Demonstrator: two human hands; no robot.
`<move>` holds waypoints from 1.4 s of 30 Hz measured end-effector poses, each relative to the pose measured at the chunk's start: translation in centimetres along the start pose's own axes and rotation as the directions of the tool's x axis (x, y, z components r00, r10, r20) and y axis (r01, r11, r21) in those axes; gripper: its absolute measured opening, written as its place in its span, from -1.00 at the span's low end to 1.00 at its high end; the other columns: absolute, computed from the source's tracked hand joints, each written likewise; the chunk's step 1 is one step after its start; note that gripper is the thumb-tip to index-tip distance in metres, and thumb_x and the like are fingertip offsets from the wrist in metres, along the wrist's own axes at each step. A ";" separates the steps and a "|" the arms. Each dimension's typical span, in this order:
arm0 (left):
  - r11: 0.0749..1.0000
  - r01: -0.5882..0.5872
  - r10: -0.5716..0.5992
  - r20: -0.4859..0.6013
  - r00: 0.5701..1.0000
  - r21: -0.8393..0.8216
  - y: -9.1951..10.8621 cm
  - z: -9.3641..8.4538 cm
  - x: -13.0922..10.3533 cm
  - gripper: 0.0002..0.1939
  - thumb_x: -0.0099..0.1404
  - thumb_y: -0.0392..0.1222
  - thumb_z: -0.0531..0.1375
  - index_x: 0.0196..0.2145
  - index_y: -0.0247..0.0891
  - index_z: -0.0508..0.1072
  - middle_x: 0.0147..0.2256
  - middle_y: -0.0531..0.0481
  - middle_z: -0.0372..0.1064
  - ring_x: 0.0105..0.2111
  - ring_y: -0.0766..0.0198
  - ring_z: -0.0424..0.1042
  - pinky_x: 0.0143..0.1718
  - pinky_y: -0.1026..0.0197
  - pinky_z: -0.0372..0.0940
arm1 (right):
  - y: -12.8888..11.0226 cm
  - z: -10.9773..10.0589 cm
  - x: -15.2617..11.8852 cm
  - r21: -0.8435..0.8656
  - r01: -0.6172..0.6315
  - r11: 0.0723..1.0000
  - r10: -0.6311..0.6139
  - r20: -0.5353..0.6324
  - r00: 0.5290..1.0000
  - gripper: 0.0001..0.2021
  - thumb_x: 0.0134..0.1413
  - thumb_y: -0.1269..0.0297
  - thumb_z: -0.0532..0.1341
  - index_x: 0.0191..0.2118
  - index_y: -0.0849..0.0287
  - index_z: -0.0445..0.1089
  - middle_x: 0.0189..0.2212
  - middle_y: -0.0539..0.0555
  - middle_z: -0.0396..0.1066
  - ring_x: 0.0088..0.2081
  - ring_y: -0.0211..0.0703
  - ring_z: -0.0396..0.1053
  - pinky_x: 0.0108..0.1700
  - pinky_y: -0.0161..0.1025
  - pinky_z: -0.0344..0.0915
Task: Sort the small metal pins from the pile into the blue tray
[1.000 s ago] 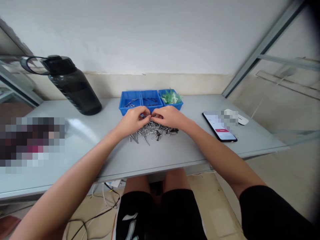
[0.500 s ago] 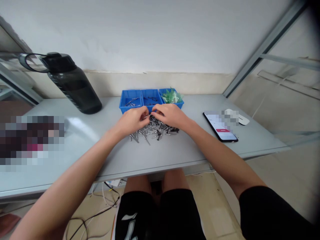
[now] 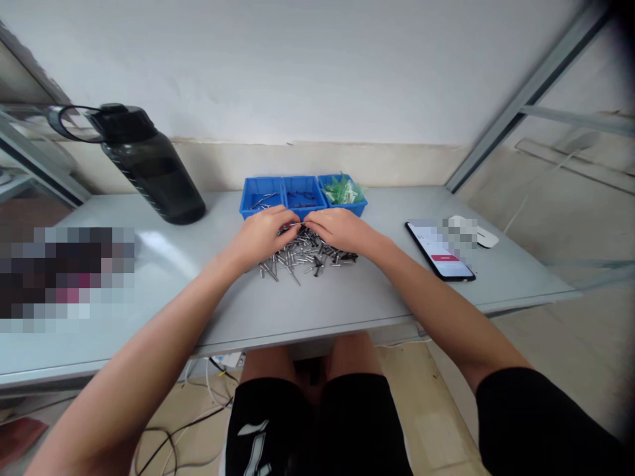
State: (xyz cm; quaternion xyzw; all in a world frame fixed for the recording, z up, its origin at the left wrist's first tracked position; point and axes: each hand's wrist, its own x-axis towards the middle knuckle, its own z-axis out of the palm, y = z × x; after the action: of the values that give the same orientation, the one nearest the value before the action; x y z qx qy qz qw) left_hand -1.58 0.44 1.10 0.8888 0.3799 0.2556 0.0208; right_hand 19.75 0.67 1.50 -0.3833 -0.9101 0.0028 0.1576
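Over a pile of loose silver rivets (image 3: 302, 253), my left hand (image 3: 265, 231) and my right hand (image 3: 342, 230) meet with their fingertips almost touching. A thin silver rivet (image 3: 297, 224) spans the small gap, pinched by both hands; its ends are hidden by the fingers. Black screws (image 3: 317, 266) are mixed into the pile on the right. Just behind my hands stand three blue bins: the left bin (image 3: 247, 193) with a few silver rivets, the middle bin (image 3: 301, 180) with dark screws, the right bin (image 3: 354, 210) with green plastic wrapping and pale pieces.
A dark water bottle (image 3: 161, 175) stands at the back left, against the wall. To the right lie a phone (image 3: 439, 251) and a white mouse (image 3: 489, 237). A blurred-out object (image 3: 64, 271) lies on the left. Cables (image 3: 198, 416) hang and coil below the table (image 3: 307, 311).
My hands have drawn together at the fingertips, and my left hand's fingers have straightened a little around the thin rivet. The whole view has shifted slightly; the pile and bins look unchanged.
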 end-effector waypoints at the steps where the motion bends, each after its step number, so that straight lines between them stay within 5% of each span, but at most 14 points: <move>1: 1.000 0.001 -0.001 -0.004 1.000 0.003 0.0 0.0 0.0 -0.75 0.37 -0.12 0.05 -0.20 -0.23 0.49 -0.31 -0.04 0.42 -0.30 0.22 0.40 -0.27 0.21 0.26 | 0.0 -0.1 0.0 0.003 -0.007 1.000 0.007 0.009 1.000 -0.70 0.38 0.25 -0.05 -0.18 0.19 0.41 -0.27 0.08 0.49 -0.27 -0.17 0.37 -0.25 -0.27 0.05; 32: 0.999 -0.005 0.002 0.085 0.996 0.036 -0.2 0.2 0.0 -0.81 0.35 -0.14 0.10 -0.21 -0.23 0.47 -0.32 -0.02 0.46 -0.31 0.19 0.43 -0.30 0.20 0.23 | -0.3 -0.4 -0.1 0.005 -0.043 0.999 0.043 0.103 0.994 -0.72 0.36 0.24 -0.06 -0.27 0.18 0.34 -0.35 0.07 0.45 -0.38 -0.22 0.28 -0.33 -0.26 -0.04; 42: 0.977 -0.010 0.004 -0.029 1.000 -0.213 0.2 0.3 0.2 -0.78 0.34 -0.07 0.14 -0.34 -0.26 0.45 -0.45 0.04 0.39 -0.45 0.33 0.35 -0.39 0.28 0.23 | -0.8 0.0 -0.1 0.038 0.001 0.999 -0.006 0.109 0.994 -0.70 0.36 0.25 -0.06 -0.31 0.20 0.34 -0.36 0.06 0.44 -0.38 -0.24 0.27 -0.35 -0.28 -0.03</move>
State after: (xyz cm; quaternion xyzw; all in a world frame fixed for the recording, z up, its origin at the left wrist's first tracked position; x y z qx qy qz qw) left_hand -1.23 0.45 0.97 0.8791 0.3473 0.3077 0.1095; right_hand 19.21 0.04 1.59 -0.3779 -0.9178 0.0409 0.1147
